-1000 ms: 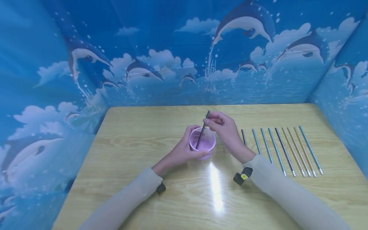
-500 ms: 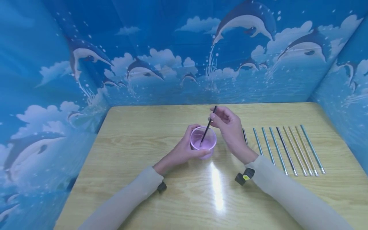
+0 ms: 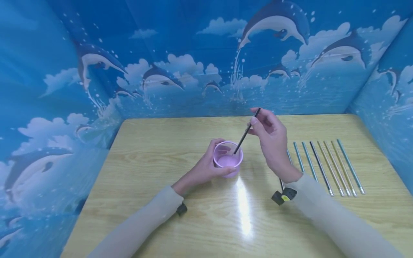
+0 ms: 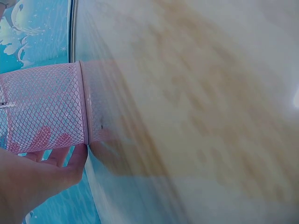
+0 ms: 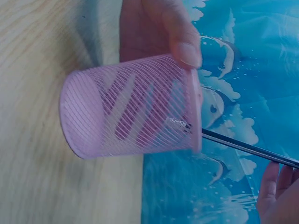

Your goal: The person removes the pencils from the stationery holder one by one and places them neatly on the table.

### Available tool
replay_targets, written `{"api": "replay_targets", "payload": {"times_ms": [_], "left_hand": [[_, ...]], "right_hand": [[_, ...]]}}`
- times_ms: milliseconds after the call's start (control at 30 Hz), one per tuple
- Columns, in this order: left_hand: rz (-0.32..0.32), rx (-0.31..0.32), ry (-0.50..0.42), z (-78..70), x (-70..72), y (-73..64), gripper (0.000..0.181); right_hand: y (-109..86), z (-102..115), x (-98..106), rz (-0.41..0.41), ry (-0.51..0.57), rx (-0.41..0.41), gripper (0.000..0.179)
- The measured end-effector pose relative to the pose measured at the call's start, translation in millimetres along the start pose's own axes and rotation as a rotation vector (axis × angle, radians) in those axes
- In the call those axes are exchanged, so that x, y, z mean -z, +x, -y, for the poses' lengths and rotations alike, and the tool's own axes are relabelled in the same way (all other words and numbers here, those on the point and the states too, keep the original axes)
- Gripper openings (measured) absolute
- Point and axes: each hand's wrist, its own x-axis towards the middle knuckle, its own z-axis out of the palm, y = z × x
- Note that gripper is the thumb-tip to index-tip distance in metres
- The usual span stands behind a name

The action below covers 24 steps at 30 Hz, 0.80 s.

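A pink mesh pencil cup (image 3: 238,169) stands mid-table, its mouth tipped towards the head camera. My left hand (image 3: 209,167) grips it from the left, fingers behind it and thumb at the front; the left wrist view shows the fingers (image 4: 60,156) against the mesh wall (image 4: 51,98). Between thumb and fingers my right hand (image 3: 273,141) pinches a black pencil (image 3: 246,132) near its upper end. The pencil slants down left into the cup's mouth. Through the mesh in the right wrist view, its silver eraser end (image 5: 176,123) shows just inside the rim.
To the right, several pencils lie in a row on the wooden table (image 3: 155,150): teal (image 3: 351,166), gold (image 3: 330,168) and dark blue (image 3: 321,168). A black one (image 3: 281,184) is partly hidden by my right wrist. Dolphin-printed blue sheets (image 3: 193,100) wall the back and sides.
My right hand has moved up and right, drawing the black pencil from deep in the cup until only its lower end is inside. The left hand and the cup have stayed in place.
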Motion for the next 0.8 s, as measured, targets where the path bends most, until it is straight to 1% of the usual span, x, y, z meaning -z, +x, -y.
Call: {"api": "replay_targets", "payload": {"times_ms": [200,400,500,600,800], "left_hand": [[-0.001,0.005,0.016,-2.1,-0.6,-0.5,0.098],[-0.003,0.0,0.018,-1.9,-1.5,0.4,0.098],[-0.001,-0.005,0.016,-1.4,-1.7,0.9,0.097],[0.0,-0.005,0.014,-1.5,-1.3,0.7,0.097],[0.003,-0.002,0.005,-2.2,0.4,-0.9,0.096]], "right_hand": [[2.1,11.2,11.0,-0.046,0.054,0.061,0.029],[3.2,24.9,27.6,-0.096,0.111,0.094,0.033],[3.0,30.7,38.0,-0.12,0.116,0.102,0.034],[1.5,33.4,48.3,-0.132,0.118,0.095,0.034],[-5.5,30.4,68.4,-0.148,0.119,0.046,0.033]]}}
